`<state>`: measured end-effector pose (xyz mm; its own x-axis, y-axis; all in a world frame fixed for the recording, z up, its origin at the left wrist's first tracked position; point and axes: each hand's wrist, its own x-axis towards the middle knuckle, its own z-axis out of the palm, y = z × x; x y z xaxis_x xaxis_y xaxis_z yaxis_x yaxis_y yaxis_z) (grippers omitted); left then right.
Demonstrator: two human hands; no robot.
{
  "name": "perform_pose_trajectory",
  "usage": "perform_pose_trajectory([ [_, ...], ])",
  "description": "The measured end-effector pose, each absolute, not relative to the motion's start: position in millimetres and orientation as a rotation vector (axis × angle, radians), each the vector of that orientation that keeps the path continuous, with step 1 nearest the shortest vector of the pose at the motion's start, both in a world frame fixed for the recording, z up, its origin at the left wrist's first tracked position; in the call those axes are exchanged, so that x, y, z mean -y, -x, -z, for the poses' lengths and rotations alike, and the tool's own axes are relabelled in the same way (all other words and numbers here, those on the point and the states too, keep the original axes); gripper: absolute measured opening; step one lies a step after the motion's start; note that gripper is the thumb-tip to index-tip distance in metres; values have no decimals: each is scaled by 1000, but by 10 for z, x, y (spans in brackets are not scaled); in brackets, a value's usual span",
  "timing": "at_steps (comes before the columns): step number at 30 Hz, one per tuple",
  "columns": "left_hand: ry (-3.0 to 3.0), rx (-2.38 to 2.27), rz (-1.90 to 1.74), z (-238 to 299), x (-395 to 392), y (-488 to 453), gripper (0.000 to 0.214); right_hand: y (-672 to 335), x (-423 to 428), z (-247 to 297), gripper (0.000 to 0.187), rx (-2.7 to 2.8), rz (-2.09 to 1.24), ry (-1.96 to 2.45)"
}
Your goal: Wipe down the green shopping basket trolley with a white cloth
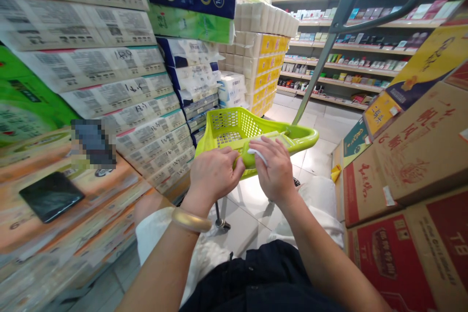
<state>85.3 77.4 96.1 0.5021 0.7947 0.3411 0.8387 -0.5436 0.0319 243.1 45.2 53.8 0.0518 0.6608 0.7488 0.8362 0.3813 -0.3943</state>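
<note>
A lime-green shopping basket cart (239, 124) on a wheeled frame stands in front of my knees. My left hand (215, 170), below a gold bangle (192, 220), is closed round the near rim of the basket. Just beside it, my right hand (272, 165) presses a white wipe (259, 154) against the green rim. Part of the wipe is hidden under my fingers. A grey metal pole (318, 75) rises from the cart's right side to a grey handle (383, 17).
Tall stacks of packaged tissue (127, 63) line the left side. A dark phone (51, 196) lies on orange packs there. Cardboard cartons (420, 146) are piled on the right. Shelves of small goods (347, 46) stand at the back, beyond the tiled floor (318, 156).
</note>
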Motion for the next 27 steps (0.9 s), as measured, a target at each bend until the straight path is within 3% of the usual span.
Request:
perform_pose_trajectory([
  [7, 2613, 1418, 478, -977, -762, -853, 44, -3091, -629, -506, 32, 1382, 250, 1451],
  [18, 2632, 1348, 482, -955, -767, -832, 44, -2495, -462, -565, 30, 1635, 271, 1404],
  [27, 2620, 1294, 537, -927, -756, -755, 42, -3152, -486, -503, 30, 1423, 306, 1474],
])
